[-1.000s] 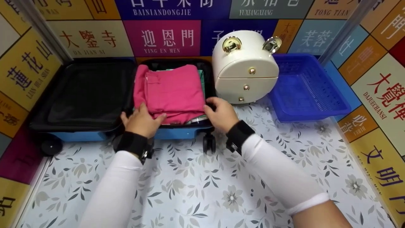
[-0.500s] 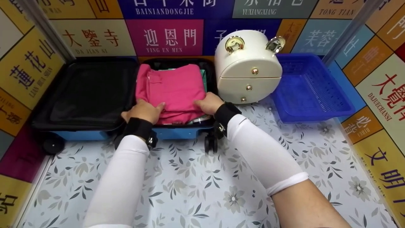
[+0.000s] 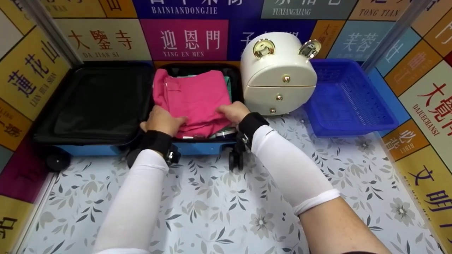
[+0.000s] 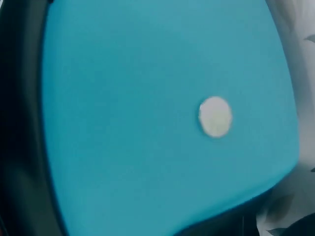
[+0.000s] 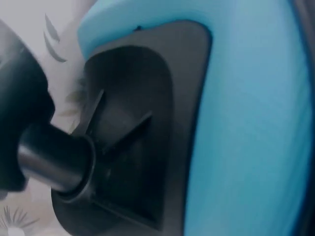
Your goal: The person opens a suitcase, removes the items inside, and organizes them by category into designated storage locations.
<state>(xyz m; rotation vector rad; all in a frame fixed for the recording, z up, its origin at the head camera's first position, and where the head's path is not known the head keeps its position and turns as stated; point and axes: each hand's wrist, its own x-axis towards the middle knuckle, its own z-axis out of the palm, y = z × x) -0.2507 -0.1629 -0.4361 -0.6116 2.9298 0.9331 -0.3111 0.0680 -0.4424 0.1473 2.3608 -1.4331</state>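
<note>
Two hands flank one folded pink cloth (image 3: 197, 95), which lies on top of the load in the right half of an open suitcase (image 3: 93, 151). Key relation: cloth sits between the hands and reaches away from them toward the back wall. Left hand (image 3: 164, 121) covers its near left corner; right hand (image 3: 236, 112) is at the right edge, a little farther forward. Neither is clearly nearer; both touch. Bundle looks close to square, so no sure long axis; slanting creases cross its near part, between the thumbs. Right hand pinches the edge, as I judge it: thumb on top, fingers bent down out of sight. Left thumb lies straight across the cloth, but its fingers go down the left side, and whether they grip cannot be told. White drawer box (image 3: 275, 97) stands just right of the suitcase, blue basket (image 3: 356, 128) beyond it, all on the flowered desk (image 3: 204, 218). Hard to make out: green cloth (image 3: 228, 86) shows only as a sliver; items under the near edge are mostly covered. Wrist views show no fingers and no pink: left has blue shell with a pale round spot (image 4: 215, 117), right a dark wheel mount (image 5: 133, 123).
</note>
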